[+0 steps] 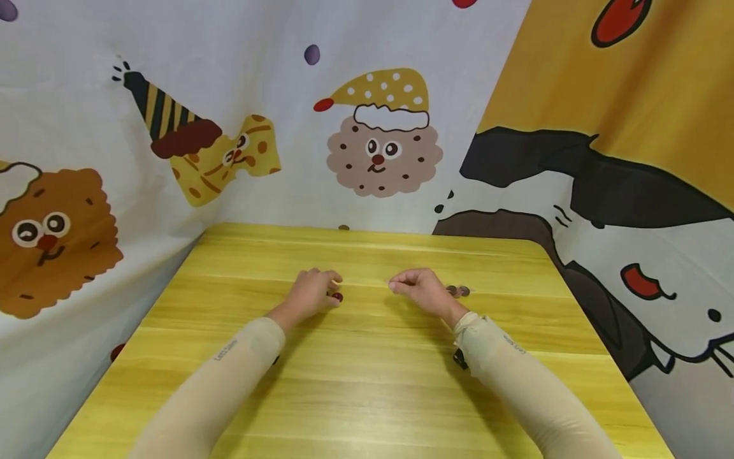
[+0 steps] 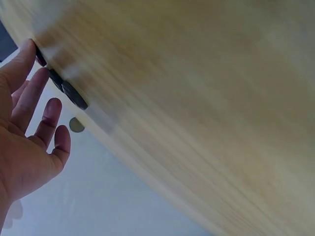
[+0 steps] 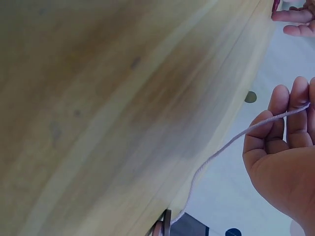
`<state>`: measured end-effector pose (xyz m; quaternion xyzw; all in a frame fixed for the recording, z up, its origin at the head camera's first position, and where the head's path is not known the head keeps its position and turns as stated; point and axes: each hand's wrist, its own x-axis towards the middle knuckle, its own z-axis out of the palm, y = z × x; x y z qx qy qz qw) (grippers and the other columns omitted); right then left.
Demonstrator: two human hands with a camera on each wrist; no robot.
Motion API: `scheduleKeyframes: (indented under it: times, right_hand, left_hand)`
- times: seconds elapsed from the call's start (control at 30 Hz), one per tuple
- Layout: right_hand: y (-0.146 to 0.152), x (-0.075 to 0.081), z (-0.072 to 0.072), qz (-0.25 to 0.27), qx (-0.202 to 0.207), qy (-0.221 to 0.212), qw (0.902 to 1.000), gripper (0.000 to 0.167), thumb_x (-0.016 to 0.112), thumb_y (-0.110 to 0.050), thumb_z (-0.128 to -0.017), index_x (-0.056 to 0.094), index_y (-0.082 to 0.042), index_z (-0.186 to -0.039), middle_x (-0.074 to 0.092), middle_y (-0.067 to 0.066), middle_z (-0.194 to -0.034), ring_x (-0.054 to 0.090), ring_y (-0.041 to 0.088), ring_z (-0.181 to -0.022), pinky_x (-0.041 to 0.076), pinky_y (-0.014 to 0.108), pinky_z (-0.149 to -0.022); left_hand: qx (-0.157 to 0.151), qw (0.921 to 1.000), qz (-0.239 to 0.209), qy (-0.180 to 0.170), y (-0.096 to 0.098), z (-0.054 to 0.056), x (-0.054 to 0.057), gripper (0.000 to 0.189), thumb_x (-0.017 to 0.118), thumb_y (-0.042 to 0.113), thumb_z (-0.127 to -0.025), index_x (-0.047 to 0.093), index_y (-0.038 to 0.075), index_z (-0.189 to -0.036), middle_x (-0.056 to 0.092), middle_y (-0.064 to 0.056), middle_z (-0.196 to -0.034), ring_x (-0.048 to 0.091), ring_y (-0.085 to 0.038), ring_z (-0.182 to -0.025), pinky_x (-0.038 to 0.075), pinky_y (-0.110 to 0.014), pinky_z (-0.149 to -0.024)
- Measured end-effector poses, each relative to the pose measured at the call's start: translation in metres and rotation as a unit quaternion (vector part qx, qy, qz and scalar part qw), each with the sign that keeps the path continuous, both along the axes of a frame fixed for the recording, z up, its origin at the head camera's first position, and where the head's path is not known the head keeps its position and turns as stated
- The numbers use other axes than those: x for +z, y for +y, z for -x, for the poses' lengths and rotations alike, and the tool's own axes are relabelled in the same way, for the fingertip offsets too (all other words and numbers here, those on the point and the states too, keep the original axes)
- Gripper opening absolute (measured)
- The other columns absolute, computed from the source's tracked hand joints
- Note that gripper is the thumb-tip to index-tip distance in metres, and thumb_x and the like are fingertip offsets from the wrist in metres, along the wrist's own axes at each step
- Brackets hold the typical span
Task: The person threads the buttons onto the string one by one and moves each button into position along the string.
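In the head view my left hand (image 1: 312, 293) is over the table with its fingers loosely bent and spread. A small dark red round piece (image 1: 337, 297) sits by its thumb; a gap shows above it to the upper fingertips. Dark flat pieces (image 2: 74, 95) lie just beyond the fingertips in the left wrist view. My right hand (image 1: 421, 290) pinches the end of a thin pale cord (image 3: 216, 153). That cord runs down to several flat round pieces (image 3: 166, 222) in the right wrist view. Brown round pieces (image 1: 459, 291) show right of this hand in the head view.
Both hands are above a yellow wood-grain table (image 1: 367, 395). A white curtain (image 1: 258, 38) with cartoon figures hangs behind its far edge and along the sides. Pale sleeves (image 1: 229, 376) cover both forearms, and a dark wrist device (image 1: 460, 358) shows under the right one.
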<state>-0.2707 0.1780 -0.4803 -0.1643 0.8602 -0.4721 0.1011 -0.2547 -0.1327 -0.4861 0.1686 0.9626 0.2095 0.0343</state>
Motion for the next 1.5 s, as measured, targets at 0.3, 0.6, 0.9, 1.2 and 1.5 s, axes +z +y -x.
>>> scheduleKeyframes:
  times: [0.3, 0.6, 0.9, 1.2, 1.5]
  right_hand:
    - [-0.001, 0.000, -0.001, 0.002, 0.006, 0.000, 1.0000, 0.032, 0.074, -0.032, -0.103, 0.080, -0.005, -0.120, 0.080, 0.014, -0.116, 0.074, 0.033, -0.107, 0.061, 0.041, -0.090]
    - [-0.001, -0.004, 0.000, -0.007, 0.003, -0.001, 1.0000, 0.032, 0.074, -0.035, -0.103, 0.081, -0.008, -0.120, 0.081, 0.002, -0.112, 0.074, 0.022, -0.102, 0.059, 0.034, -0.086]
    - [-0.004, -0.003, -0.002, -0.008, -0.003, 0.000, 1.0000, 0.033, 0.074, -0.036, -0.103, 0.081, -0.009, -0.119, 0.081, 0.000, -0.113, 0.073, 0.017, -0.101, 0.059, 0.034, -0.087]
    - [-0.016, 0.008, -0.004, 0.000, -0.029, -0.015, 0.9995, 0.038, 0.070, -0.043, -0.104, 0.080, -0.011, -0.123, 0.081, 0.004, -0.116, 0.075, 0.023, -0.111, 0.059, 0.050, -0.102]
    - [-0.018, 0.013, -0.007, -0.003, -0.051, -0.011, 0.9986, 0.038, 0.071, -0.042, -0.104, 0.081, -0.009, -0.121, 0.082, 0.001, -0.110, 0.074, 0.020, -0.109, 0.058, 0.052, -0.104]
  left_hand:
    - [-0.001, 0.9998, 0.010, 0.016, 0.006, 0.000, 0.000, 0.050, 0.088, 0.026, -0.091, 0.071, 0.012, -0.136, 0.082, -0.001, -0.117, 0.065, -0.032, -0.118, 0.043, -0.060, -0.115]
    - [0.016, 0.9996, 0.004, 0.022, 0.005, 0.000, -0.005, 0.016, 0.087, 0.028, -0.091, 0.085, 0.019, -0.104, 0.083, 0.000, -0.109, 0.071, -0.029, -0.114, 0.048, -0.055, -0.113]
    - [0.150, 0.9470, -0.276, -0.065, 0.013, 0.002, 0.000, 0.024, 0.078, 0.031, -0.100, 0.084, 0.013, -0.114, 0.081, -0.010, -0.118, 0.074, -0.026, -0.097, 0.060, -0.036, -0.079]
    - [0.203, 0.8406, -0.480, -0.148, 0.058, -0.002, 0.005, 0.029, 0.079, 0.031, -0.100, 0.082, 0.011, -0.121, 0.075, -0.012, -0.134, 0.065, -0.032, -0.132, 0.052, -0.051, -0.114]
    - [0.193, 0.8536, -0.469, -0.121, 0.081, -0.007, 0.006, 0.024, 0.080, 0.031, -0.099, 0.084, 0.012, -0.114, 0.079, -0.008, -0.125, 0.071, -0.029, -0.125, 0.056, -0.050, -0.110]
